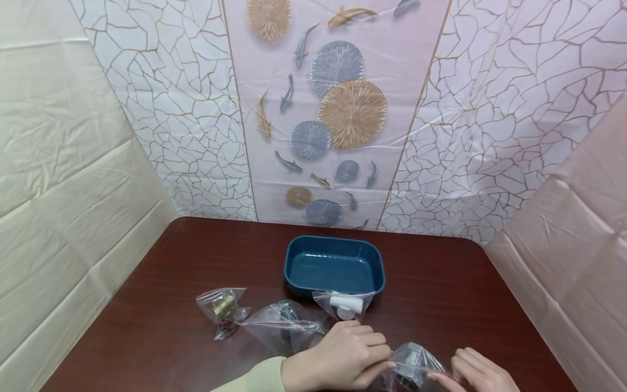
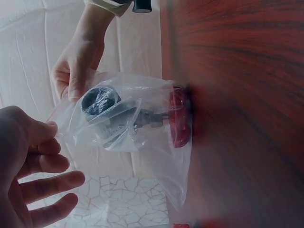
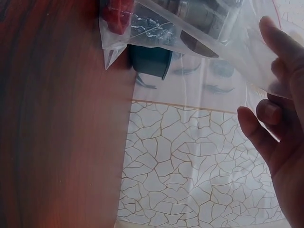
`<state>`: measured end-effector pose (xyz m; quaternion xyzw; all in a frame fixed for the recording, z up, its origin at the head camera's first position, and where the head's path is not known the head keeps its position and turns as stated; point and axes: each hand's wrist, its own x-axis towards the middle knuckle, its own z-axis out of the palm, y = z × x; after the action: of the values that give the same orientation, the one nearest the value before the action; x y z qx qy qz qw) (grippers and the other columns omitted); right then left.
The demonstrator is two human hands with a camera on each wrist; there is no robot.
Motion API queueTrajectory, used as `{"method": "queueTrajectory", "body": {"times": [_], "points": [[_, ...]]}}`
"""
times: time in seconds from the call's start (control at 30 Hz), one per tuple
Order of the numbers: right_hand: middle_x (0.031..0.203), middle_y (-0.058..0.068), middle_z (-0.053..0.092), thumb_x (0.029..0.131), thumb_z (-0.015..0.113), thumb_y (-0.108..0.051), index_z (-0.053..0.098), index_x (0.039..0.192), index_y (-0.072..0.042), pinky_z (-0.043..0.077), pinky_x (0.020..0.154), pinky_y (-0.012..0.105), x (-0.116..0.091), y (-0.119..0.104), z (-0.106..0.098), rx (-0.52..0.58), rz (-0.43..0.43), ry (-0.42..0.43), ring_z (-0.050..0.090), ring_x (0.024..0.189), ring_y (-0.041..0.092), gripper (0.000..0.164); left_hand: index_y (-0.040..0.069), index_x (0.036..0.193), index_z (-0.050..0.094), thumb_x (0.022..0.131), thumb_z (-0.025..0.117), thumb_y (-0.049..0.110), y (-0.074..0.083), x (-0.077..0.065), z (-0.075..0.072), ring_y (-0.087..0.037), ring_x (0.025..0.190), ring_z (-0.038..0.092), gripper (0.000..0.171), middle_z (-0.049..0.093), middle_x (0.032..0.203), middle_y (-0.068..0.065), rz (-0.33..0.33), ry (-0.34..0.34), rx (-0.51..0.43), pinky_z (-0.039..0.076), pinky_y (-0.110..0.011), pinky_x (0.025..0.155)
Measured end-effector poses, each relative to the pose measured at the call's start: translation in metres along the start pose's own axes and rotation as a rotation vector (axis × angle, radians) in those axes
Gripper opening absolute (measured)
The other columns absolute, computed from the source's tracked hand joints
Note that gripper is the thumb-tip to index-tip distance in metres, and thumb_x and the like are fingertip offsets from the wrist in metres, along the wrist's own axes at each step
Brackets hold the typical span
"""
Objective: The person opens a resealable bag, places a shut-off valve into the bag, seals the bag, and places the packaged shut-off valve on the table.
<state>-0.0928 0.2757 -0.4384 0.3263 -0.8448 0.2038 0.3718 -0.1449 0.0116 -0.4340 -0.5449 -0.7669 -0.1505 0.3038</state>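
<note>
A clear zip bag stands at the table's front right, between both hands. Inside it is a grey metal valve whose red handwheel points down at the tabletop. My left hand pinches the left end of the bag's mouth between thumb and forefinger, its other fingers loosely bent in the left wrist view. At the opposite end, my right hand pinches the bag's upper edge. Whether the zip is sealed is hard to tell.
Behind the hands sits a dark blue basin. A bagged white plastic fitting lies at its front edge. Farther left are a bag with a dark item and a bagged brass fitting. Fabric walls enclose the brown table.
</note>
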Motion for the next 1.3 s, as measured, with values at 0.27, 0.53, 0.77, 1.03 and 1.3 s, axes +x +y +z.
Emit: {"method": "queueTrajectory", "body": {"times": [0.27,0.53,0.77,1.03,1.3], "points": [[0.063,-0.018,0.024,0.063,0.082,-0.042,0.032,0.057,-0.025,0.012,0.048,0.010,-0.001,0.008,0.004,0.002,-0.106,0.105,0.023,0.056,-0.006,0.053,0.025,0.080,0.062,0.094,0.046,0.034,0.000,0.000,0.000,-0.002,0.071,0.053,0.022,0.053,0.077,0.015,0.005,-0.016,-0.006,0.041,-0.018,0.063],[0.058,-0.025,0.014,0.058,0.082,-0.050,0.025,0.052,-0.035,0.012,0.043,0.010,-0.006,-0.002,-0.003,-0.114,0.207,-0.153,0.016,0.049,-0.006,0.060,0.027,0.078,0.059,0.095,0.047,0.037,-0.002,-0.004,0.000,0.001,0.066,0.052,0.023,0.051,0.074,0.017,0.022,-0.096,-0.023,0.036,-0.014,0.055],[0.062,-0.028,0.026,0.067,0.082,-0.030,0.039,0.058,-0.037,0.020,0.048,0.006,-0.018,0.013,0.006,0.068,0.130,-0.332,0.029,0.056,-0.010,0.044,0.029,0.080,0.055,0.095,0.047,0.042,-0.005,-0.006,0.005,0.007,0.067,0.050,0.022,0.050,0.078,0.021,0.031,-0.281,-0.113,0.030,-0.012,0.050],[0.078,-0.026,0.052,0.070,0.077,-0.013,0.063,0.086,-0.033,0.030,0.055,0.006,-0.026,0.024,0.026,0.279,-0.017,-0.405,0.046,0.069,-0.010,0.029,0.028,0.094,0.060,0.095,0.050,0.035,0.001,-0.007,0.021,0.007,0.075,0.051,0.012,0.055,0.088,0.021,-0.029,-0.387,-0.200,0.034,-0.009,0.054],[0.063,-0.025,0.038,0.085,0.067,-0.016,0.050,0.065,-0.033,0.032,0.047,0.013,-0.008,0.015,0.038,0.284,0.274,-0.418,0.038,0.054,-0.007,0.031,0.025,0.094,0.064,0.090,0.057,0.032,-0.004,0.004,0.030,-0.005,0.072,0.055,0.010,0.060,0.089,0.014,-0.177,-0.305,0.132,0.042,-0.020,0.052]]}}
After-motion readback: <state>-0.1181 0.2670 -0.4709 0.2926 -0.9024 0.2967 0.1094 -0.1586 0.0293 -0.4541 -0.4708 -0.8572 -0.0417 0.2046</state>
